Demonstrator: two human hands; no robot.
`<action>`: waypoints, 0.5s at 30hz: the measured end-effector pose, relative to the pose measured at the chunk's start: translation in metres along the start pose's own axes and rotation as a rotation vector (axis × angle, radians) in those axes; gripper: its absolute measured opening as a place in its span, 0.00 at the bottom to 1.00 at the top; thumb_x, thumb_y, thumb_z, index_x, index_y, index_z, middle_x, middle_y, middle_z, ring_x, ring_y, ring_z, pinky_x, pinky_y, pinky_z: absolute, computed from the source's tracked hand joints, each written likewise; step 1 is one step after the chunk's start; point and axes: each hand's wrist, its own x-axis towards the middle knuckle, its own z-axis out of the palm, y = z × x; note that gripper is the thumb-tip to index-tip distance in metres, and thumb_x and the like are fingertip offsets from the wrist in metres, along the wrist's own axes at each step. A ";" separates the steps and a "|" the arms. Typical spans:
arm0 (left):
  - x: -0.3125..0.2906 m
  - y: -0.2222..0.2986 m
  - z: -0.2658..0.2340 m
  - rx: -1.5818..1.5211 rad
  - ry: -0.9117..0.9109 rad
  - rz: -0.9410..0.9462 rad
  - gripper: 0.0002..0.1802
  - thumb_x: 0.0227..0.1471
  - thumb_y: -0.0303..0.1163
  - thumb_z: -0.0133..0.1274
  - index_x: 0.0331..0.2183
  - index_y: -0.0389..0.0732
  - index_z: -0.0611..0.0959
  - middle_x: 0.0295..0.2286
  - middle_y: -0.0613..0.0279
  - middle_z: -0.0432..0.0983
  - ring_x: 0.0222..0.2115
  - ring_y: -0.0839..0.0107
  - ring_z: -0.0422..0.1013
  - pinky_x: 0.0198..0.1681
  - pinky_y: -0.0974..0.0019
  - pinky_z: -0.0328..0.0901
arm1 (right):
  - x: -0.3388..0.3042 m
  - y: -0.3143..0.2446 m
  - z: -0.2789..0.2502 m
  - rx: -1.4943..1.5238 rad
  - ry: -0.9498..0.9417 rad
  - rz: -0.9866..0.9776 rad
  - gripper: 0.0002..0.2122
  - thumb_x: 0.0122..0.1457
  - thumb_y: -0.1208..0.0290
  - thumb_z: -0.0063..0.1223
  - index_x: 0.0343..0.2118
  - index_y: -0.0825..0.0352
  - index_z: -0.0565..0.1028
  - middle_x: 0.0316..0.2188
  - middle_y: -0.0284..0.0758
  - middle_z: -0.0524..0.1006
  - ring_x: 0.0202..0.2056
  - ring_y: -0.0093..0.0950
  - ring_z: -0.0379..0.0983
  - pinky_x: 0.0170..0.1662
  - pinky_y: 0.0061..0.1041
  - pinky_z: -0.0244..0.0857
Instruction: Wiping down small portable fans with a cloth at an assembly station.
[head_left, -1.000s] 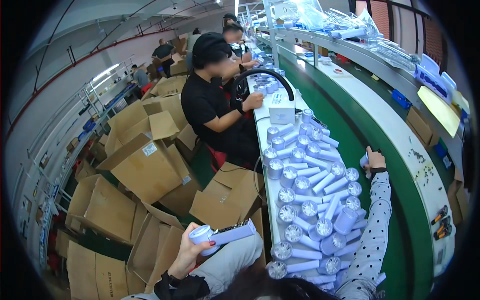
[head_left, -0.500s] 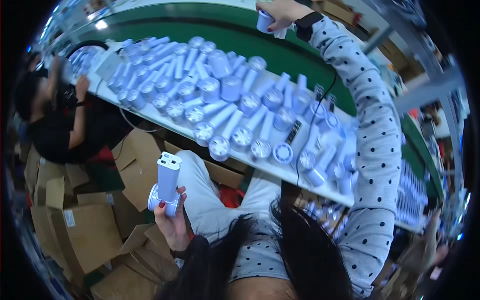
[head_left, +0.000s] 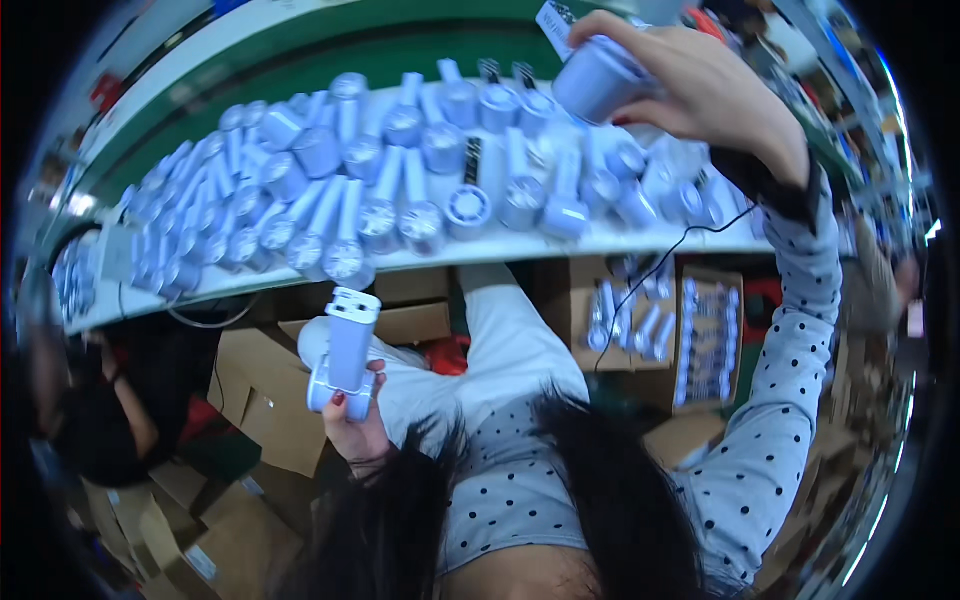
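Observation:
My left hand [head_left: 355, 432] grips a pale blue-white handheld device [head_left: 350, 345] over my lap, fingers wrapped round its round head. Its rectangular handle points up, with small openings in the white end. Above the table's far right part, my right hand [head_left: 690, 85] is closed on a pale cylindrical device head [head_left: 600, 80]. A white handle-like piece with dark marks [head_left: 555, 25] shows beyond its fingers; whether it is joined to the head I cannot tell. Many similar devices [head_left: 340, 245] with round, vaned heads lie crowded on the white table [head_left: 420, 262] below.
Some devices have dark exposed inner parts [head_left: 472, 160]. A thin black cable [head_left: 680, 240] hangs over the table's front edge. Under the table are cartons with more devices [head_left: 710, 340]. Cardboard boxes [head_left: 240, 530] lie at lower left, near another person [head_left: 110, 420].
The view has turned rightward. My right hand, with the cylindrical head, has come nearer from beyond the table's far edge. My left hand keeps its hold on the device.

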 end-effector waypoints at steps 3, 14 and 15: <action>0.021 -0.008 0.001 -0.054 -0.192 -0.077 0.31 0.45 0.35 0.50 0.50 0.35 0.63 0.42 0.45 0.67 0.41 0.46 0.68 0.42 0.55 0.68 | -0.097 -0.015 0.008 -0.003 0.139 0.089 0.28 0.39 0.75 0.60 0.46 0.62 0.63 0.39 0.42 0.73 0.38 0.41 0.71 0.38 0.32 0.65; 0.058 -0.025 0.005 0.149 -0.261 -0.371 0.38 0.43 0.39 0.55 0.52 0.32 0.59 0.44 0.38 0.65 0.43 0.46 0.67 0.46 0.52 0.65 | -0.260 -0.113 0.106 0.485 -0.243 0.808 0.26 0.35 0.72 0.64 0.41 0.58 0.68 0.28 0.42 0.73 0.28 0.42 0.72 0.30 0.35 0.64; 0.061 -0.028 0.006 0.146 -0.258 -0.365 0.38 0.43 0.39 0.55 0.52 0.32 0.59 0.44 0.38 0.65 0.43 0.46 0.67 0.46 0.52 0.65 | -0.261 -0.115 0.129 0.508 -0.322 0.780 0.25 0.36 0.70 0.63 0.42 0.57 0.67 0.26 0.43 0.73 0.27 0.43 0.71 0.29 0.36 0.63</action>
